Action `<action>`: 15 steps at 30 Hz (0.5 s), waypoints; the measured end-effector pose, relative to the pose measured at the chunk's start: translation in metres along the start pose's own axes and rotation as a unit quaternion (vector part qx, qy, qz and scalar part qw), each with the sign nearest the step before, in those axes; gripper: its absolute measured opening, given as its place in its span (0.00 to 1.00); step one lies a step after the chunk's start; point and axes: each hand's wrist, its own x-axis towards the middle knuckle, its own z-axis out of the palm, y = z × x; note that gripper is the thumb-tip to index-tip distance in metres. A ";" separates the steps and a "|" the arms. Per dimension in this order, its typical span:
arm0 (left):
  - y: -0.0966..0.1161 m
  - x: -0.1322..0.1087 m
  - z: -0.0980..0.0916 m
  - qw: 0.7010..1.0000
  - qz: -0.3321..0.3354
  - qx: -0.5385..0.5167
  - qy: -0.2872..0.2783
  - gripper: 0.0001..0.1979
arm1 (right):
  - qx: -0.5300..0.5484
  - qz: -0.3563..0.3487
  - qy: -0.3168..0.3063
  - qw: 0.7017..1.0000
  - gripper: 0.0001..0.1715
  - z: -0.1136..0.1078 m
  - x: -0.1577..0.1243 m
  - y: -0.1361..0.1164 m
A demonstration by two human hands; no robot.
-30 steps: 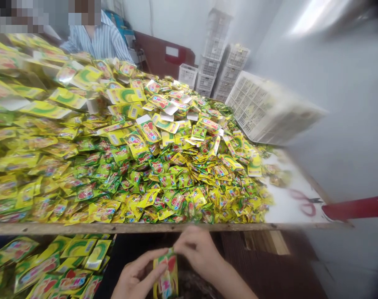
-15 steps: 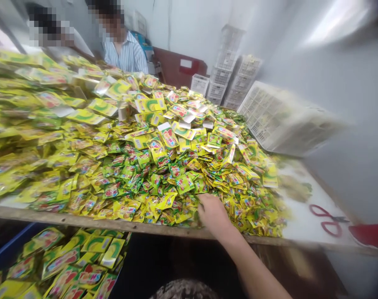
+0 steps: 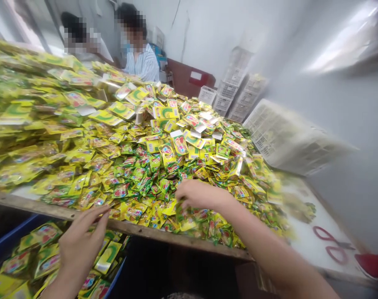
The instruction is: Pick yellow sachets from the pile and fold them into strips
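My left hand [image 3: 83, 234] is over the front edge of the table, above the blue bin [image 3: 13, 236]. Its fingers are stretched out, thumb apart, with nothing visible between them. My right hand [image 3: 196, 195] is over the front of a big heap of small yellow-green packets [image 3: 132, 187]. The fingers point down and are curled around a blurred yellow-green packet [image 3: 186, 222]; how many it holds I cannot tell. Small cardboard boxes [image 3: 179, 143] in yellow and green, some with white flaps raised, lie on top of the heap. More such boxes [image 3: 109, 257] fill the bin.
Red-handled scissors [image 3: 336, 253] lie on the white tabletop [image 3: 313, 222] at right, near a red object [image 3: 372, 265]. A white plastic crate [image 3: 288, 137] leans behind the heap. Stacked crates [image 3: 229, 93] stand by the wall. Two people [image 3: 145, 62] are across the table.
My left hand has come into view at the lower left. My right hand has moved left and up over the packets. The camera view has shifted slightly.
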 end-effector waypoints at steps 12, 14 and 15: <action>0.074 0.147 0.070 0.961 0.242 0.108 -0.075 0.11 | -0.117 -0.052 -0.038 0.991 0.10 0.055 0.046 0.000; 0.082 0.170 0.090 0.955 0.250 0.134 -0.092 0.12 | -0.128 -0.049 -0.042 0.990 0.08 0.053 0.039 -0.001; 0.088 0.179 0.101 0.950 0.256 0.147 -0.102 0.13 | -0.136 -0.042 -0.037 0.989 0.08 0.052 0.035 -0.002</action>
